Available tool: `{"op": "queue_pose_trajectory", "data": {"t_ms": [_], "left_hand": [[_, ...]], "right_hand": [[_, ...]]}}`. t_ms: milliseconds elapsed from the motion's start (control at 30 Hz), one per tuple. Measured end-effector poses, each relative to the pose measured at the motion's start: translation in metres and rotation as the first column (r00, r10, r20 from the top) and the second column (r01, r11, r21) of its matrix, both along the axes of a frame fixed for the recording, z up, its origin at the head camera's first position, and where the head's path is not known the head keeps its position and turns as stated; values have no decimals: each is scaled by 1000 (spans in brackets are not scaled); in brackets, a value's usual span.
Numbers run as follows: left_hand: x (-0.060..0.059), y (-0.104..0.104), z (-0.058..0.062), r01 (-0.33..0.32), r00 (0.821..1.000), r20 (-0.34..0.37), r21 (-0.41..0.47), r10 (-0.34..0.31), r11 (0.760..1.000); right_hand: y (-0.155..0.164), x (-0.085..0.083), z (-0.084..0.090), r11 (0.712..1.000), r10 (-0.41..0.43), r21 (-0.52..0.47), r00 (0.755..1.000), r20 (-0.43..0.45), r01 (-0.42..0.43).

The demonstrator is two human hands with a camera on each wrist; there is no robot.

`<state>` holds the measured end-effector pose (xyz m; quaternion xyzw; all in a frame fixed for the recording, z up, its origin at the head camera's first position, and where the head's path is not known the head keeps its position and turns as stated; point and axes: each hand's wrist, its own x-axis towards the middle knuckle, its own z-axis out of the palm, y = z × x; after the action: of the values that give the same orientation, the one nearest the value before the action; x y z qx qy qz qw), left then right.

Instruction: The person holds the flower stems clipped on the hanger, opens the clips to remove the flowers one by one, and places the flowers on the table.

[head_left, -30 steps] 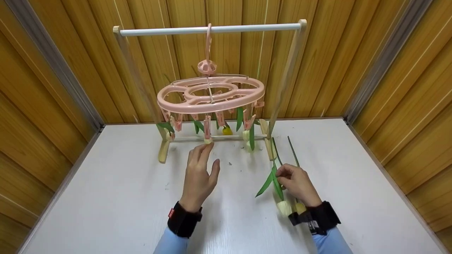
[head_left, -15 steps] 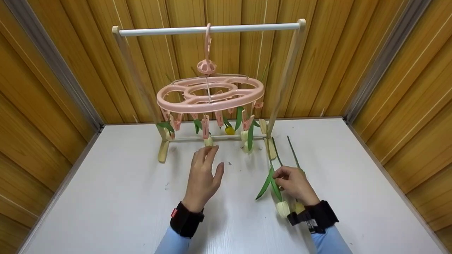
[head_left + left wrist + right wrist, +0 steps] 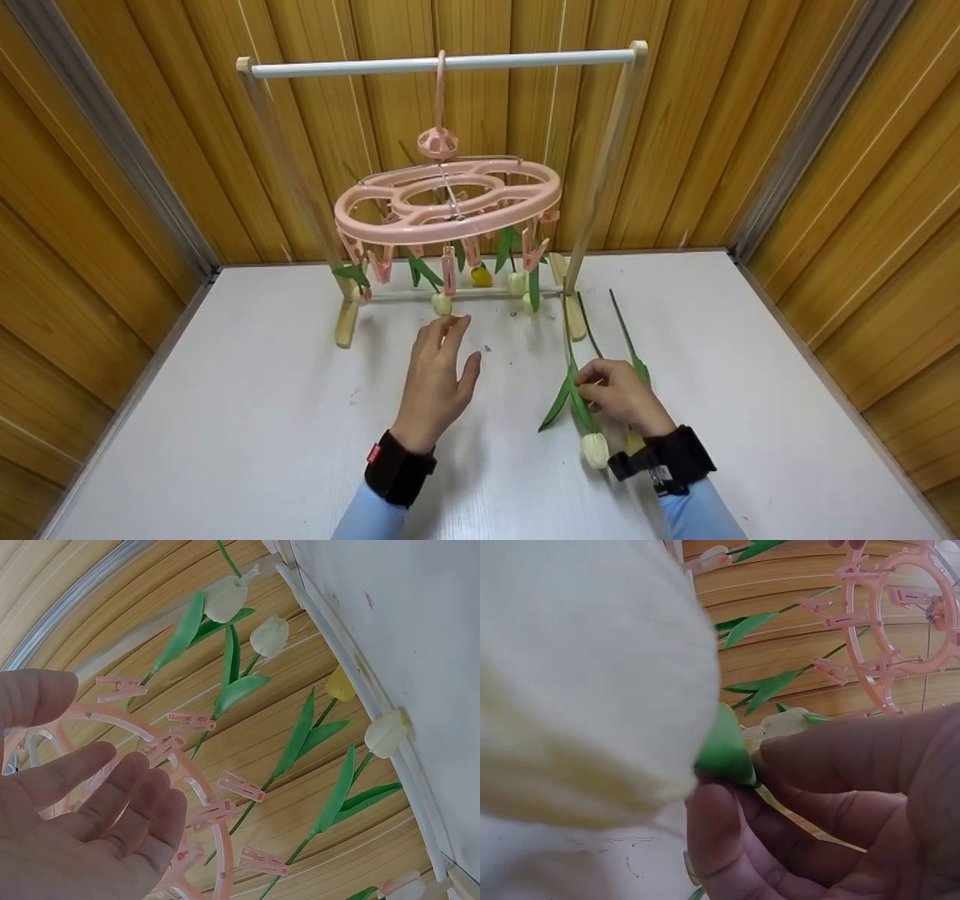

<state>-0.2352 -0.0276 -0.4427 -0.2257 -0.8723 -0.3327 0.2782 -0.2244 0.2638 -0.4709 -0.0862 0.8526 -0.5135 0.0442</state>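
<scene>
A pink clip hanger [image 3: 405,232] hangs from the rod, with white tulips [image 3: 442,303] and a yellow tulip [image 3: 481,276] clipped to it heads-down. My left hand [image 3: 435,379] is raised just in front of the hanger, below its front clip [image 3: 448,274], fingers loosely bent and holding nothing. In the left wrist view the pegs and flowers show beyond the fingertips [image 3: 135,765]. Between thumb and fingers, my right hand [image 3: 628,397] pinches a white tulip [image 3: 595,451] near its green leaves, bloom toward me. That bloom fills much of the right wrist view.
A wooden stand [image 3: 615,150] carries the white rod [image 3: 337,69] across the back of the white table [image 3: 225,420]. Beside and beneath my right hand lie more stems [image 3: 621,319], with a yellow bloom [image 3: 636,441] partly hidden by the wrist strap. Wood-panelled walls enclose three sides.
My left hand has drawn back from the front tulip and shifted slightly right. The hanger has swung and turned a little. My right hand has moved slightly left with the tulip.
</scene>
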Motion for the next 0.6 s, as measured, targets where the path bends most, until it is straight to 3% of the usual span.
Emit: {"op": "queue_pose_trajectory", "data": {"t_ms": [600], "left_hand": [[0,0,0,-16,999,-34,-19,15,1000]], "right_hand": [[-1,-3,-11,999,52,9,991,121,-54]]}}
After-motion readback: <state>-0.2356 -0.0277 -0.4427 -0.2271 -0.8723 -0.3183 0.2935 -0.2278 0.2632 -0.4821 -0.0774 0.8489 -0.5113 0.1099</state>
